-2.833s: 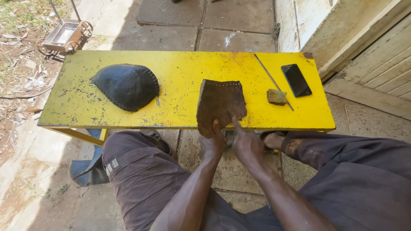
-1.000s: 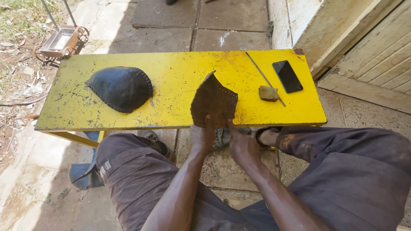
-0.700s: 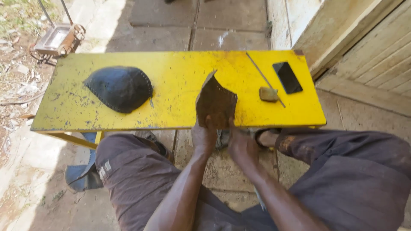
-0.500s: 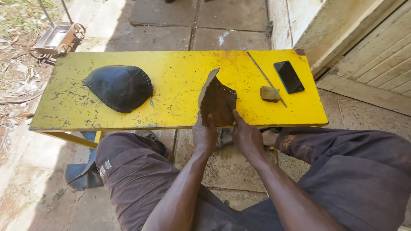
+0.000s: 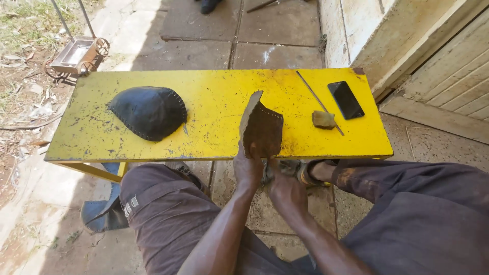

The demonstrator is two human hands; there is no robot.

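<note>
Dark brown leather is what I have in hand: a stiff leather piece (image 5: 262,125) with stitch holes along its edges, standing on edge at the near rim of the yellow desk (image 5: 214,102), tilted so its upper corner points away from me. My left hand (image 5: 248,165) is clamped on its lower edge, fingers wrapped up from below, right at the desk's front lip. My right hand (image 5: 286,189) sits just beside and slightly lower, below the desk edge, near the bottom corner of the piece; I cannot tell from here whether it grips anything or only rests there with the fingers curled. Both forearms rise from the bottom of the view between my knees, the left one nearly straight up, the right one angled in from the right.

Well apart on the left of the desk lies a domed black leather shell (image 5: 148,112) with stitching round its rim. To the right of the held piece sit a small tan block (image 5: 323,119), a thin metal rod (image 5: 320,102) lying diagonally, and a black phone (image 5: 345,100) near the far right corner.
</note>
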